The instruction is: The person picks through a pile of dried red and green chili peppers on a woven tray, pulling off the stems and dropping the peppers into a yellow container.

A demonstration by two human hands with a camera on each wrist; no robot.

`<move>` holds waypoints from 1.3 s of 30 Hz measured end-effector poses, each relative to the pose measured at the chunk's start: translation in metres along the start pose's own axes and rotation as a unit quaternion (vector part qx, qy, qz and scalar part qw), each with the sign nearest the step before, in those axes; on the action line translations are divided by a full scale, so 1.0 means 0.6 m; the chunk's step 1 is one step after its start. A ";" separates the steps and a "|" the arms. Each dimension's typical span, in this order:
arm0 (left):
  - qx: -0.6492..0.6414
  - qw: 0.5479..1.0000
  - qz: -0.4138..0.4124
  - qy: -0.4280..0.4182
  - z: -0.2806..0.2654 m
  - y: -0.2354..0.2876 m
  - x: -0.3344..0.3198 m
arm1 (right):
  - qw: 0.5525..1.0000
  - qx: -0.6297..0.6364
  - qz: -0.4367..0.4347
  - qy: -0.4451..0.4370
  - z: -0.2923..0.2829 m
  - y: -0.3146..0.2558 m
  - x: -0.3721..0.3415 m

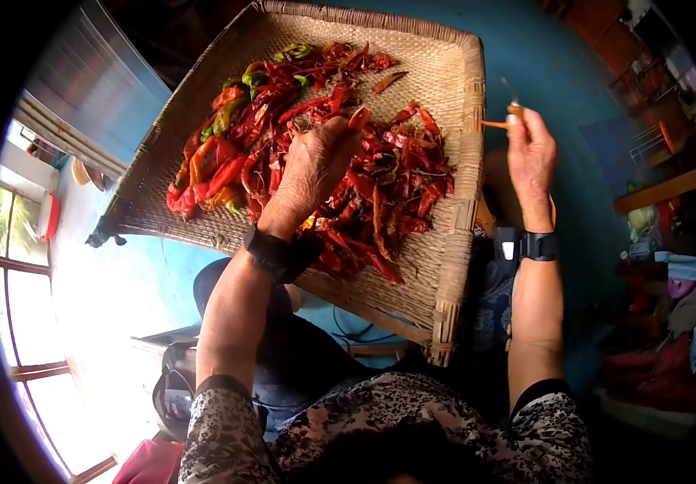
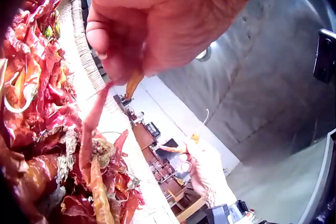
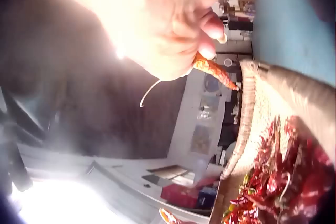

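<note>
Dried chili peppers (image 1: 235, 165), mostly red with a few green and orange, lie heaped in a shallow woven basket (image 1: 432, 40). Over the heap, my left hand (image 1: 311, 165) pinches an orange chili pepper (image 1: 358, 118); in the left wrist view that pepper's tip (image 2: 134, 85) pokes out below the curled fingers, and a red chili pepper (image 2: 93, 121) hangs beside it. My right hand (image 1: 532, 153) is just outside the basket's right rim. Between its thumb and fingers it pinches a wrinkled orange chili pepper (image 3: 216, 71) whose long pale stem (image 3: 148, 92) sticks out the other side.
Beneath the basket is a blue floor (image 1: 525, 48). To the right stand a wooden frame (image 1: 670, 189) and a pile of cloth (image 1: 691, 306). Bright window panes (image 1: 33, 298) line the left side, and a bag (image 1: 174, 387) sits near the left elbow.
</note>
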State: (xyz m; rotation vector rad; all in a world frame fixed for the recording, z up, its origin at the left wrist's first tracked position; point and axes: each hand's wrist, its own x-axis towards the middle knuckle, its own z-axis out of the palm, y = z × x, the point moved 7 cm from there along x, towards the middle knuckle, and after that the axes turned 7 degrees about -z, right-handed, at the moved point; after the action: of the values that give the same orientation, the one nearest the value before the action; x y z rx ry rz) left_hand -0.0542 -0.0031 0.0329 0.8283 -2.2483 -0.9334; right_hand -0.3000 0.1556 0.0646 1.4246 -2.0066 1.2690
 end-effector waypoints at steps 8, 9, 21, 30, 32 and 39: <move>-0.041 0.996 -0.002 -0.078 0.042 0.010 0.000 | 0.991 -0.122 -0.042 -0.046 -0.012 0.070 -0.021; -0.023 0.995 0.007 -0.098 0.049 0.018 -0.003 | 0.997 0.000 -0.024 -0.068 0.006 0.051 -0.017; 0.020 0.991 0.091 -0.092 0.093 0.026 -0.014 | 0.975 0.184 -0.084 -0.094 0.107 -0.134 -0.021; 0.242 0.943 0.203 -0.101 0.141 0.032 -0.049 | 0.986 -0.161 0.048 -0.016 -0.043 0.086 -0.002; 0.270 0.937 0.187 -0.116 0.145 0.024 -0.049 | 0.955 -0.290 0.046 -0.043 -0.045 0.101 -0.020; 0.187 0.960 0.184 -0.101 0.118 0.020 -0.033 | 0.986 0.065 -0.080 -0.130 0.079 -0.045 -0.016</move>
State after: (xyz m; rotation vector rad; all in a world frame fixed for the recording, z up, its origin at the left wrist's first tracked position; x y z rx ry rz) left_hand -0.0940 0.0469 -0.0058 0.4483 -2.6840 -0.4390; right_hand -0.2633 0.1195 0.0451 1.8584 -1.9473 1.2162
